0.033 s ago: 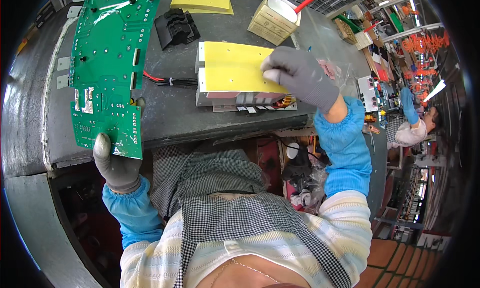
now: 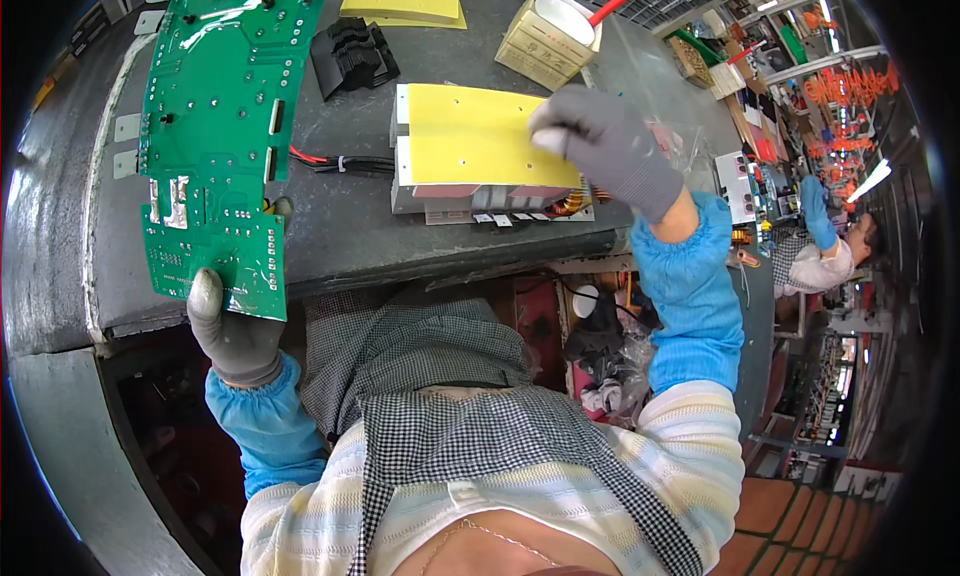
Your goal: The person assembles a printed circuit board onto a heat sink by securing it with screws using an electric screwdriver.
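My left hand [image 2: 232, 328], in a grey glove, holds the lower edge of a large green circuit board [image 2: 215, 101], with the thumb on top and the other fingers underneath. The board is raised at the left of the bench, its solder points facing me. Beside it lies a metal-framed assembly with a yellow sheet [image 2: 470, 136] on top. Over the right end of that sheet is my gloved right hand [image 2: 610, 151]. Its fingers are curled in a pinch; whatever they may hold is hidden. A copper-wound coil [image 2: 574, 202] shows below the sheet, and red and black wires [image 2: 350, 163] run leftward from the assembly.
Black plastic parts [image 2: 352, 58] and spare yellow sheets [image 2: 402, 0] lie farther back on the dark bench [image 2: 340, 238]. A cardboard box [image 2: 545, 38] with a white tub and a red handle stands at the back. Another person [image 2: 825, 251] works at the far right.
My right hand has shifted slightly to the right over the yellow sheet. The circuit board in my left hand has tilted a little.
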Available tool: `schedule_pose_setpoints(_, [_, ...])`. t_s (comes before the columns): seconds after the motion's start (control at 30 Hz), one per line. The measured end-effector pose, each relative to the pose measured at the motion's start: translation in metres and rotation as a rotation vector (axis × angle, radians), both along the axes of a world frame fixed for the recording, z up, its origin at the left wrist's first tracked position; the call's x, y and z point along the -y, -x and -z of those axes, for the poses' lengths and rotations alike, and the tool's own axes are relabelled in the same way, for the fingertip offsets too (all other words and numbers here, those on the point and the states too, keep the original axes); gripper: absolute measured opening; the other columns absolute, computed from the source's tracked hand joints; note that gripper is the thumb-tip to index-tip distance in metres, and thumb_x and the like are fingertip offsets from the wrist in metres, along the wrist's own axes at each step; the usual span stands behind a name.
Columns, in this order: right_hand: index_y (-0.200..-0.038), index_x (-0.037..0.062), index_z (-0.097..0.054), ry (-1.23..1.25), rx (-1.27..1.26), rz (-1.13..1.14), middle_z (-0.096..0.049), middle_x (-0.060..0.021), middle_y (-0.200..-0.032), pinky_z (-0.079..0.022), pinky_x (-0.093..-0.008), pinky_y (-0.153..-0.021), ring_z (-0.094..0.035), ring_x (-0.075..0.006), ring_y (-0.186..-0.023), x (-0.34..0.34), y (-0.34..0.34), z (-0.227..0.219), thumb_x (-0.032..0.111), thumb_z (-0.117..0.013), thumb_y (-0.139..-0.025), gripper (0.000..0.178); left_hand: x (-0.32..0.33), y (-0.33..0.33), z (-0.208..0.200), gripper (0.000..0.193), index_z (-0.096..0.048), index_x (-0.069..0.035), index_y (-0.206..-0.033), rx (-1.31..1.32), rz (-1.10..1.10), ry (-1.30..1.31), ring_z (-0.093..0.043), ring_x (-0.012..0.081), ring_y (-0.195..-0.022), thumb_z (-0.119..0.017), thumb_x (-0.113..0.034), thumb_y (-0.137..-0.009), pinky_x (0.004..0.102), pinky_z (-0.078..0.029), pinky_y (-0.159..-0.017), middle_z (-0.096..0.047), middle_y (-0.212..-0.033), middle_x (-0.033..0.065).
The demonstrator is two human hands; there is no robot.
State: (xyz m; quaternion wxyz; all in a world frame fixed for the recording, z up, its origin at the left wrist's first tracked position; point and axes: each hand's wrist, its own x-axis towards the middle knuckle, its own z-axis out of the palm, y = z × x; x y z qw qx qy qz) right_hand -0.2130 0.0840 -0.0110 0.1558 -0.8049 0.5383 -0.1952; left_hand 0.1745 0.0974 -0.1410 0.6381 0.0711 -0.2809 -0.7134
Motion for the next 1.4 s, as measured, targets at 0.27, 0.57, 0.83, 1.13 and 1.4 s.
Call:
schedule_pose_setpoints(0.27, [-0.097,0.0070,-0.073,0.104,-0.033,0.163,-0.071,-0.0119,-0.086,-0.054,-0.0369,-0.072,-0.069,-0.0269,-0.079,0.024,0.008,0.011,0.021,-0.067,-0.091,0.016,0.000,0.010,-0.002,0.082,-0.030,0.002,-0.152,0.037,0.055,-0.029,-0.055,0.0420,-0.129,-0.073,-0.027,-0.088,0.0495,-0.043,-0.115,-0.051,-0.142,0.0268])
schedule_pose_setpoints(0.57, [-0.099,0.0089,-0.073,0.123,-0.231,0.178,-0.071,-0.0103,-0.094,-0.054,-0.0411,-0.079,-0.069,-0.0307,-0.088,0.029,0.003,0.017,0.026,-0.066,-0.092,0.020,-0.002,0.016,-0.006,0.084,-0.033,0.005,-0.149,0.082,0.056,-0.084,-0.060,0.0410,-0.123,-0.077,-0.027,-0.084,0.0511,-0.039,-0.117,-0.057,-0.136,0.0266])
schedule_pose_setpoints(0.83, [-0.102,0.0112,-0.073,0.067,-0.403,0.224,-0.072,-0.0090,-0.098,-0.054,-0.0436,-0.083,-0.069,-0.0310,-0.093,0.030,-0.004,0.009,0.029,-0.063,-0.094,0.022,-0.003,0.022,-0.013,0.089,-0.033,0.005,-0.149,0.154,0.049,-0.062,-0.061,0.0416,-0.121,-0.079,-0.031,-0.081,0.0503,-0.045,-0.112,-0.055,-0.138,0.0260])
schedule_pose_setpoints(1.13, [-0.098,0.0082,-0.071,0.134,-0.513,0.194,-0.070,-0.0109,-0.089,-0.054,-0.0433,-0.076,-0.068,-0.0323,-0.086,0.033,-0.011,0.005,0.024,-0.065,-0.092,0.018,-0.010,0.023,-0.013,0.092,-0.033,0.002,-0.151,0.221,0.078,-0.113,-0.062,0.0421,-0.119,-0.080,-0.033,-0.080,0.0483,-0.049,-0.108,-0.054,-0.140,0.0248])
schedule_pose_setpoints(1.4, [-0.102,0.0119,-0.071,0.065,-0.564,0.205,-0.070,-0.0110,-0.097,-0.053,-0.0472,-0.081,-0.068,-0.0320,-0.095,0.035,-0.010,0.004,0.027,-0.060,-0.094,0.020,-0.014,0.022,-0.015,0.095,-0.037,0.000,-0.149,0.220,0.072,-0.188,-0.061,0.0408,-0.120,-0.086,-0.033,-0.074,0.0506,-0.051,-0.103,-0.056,-0.136,0.0236])
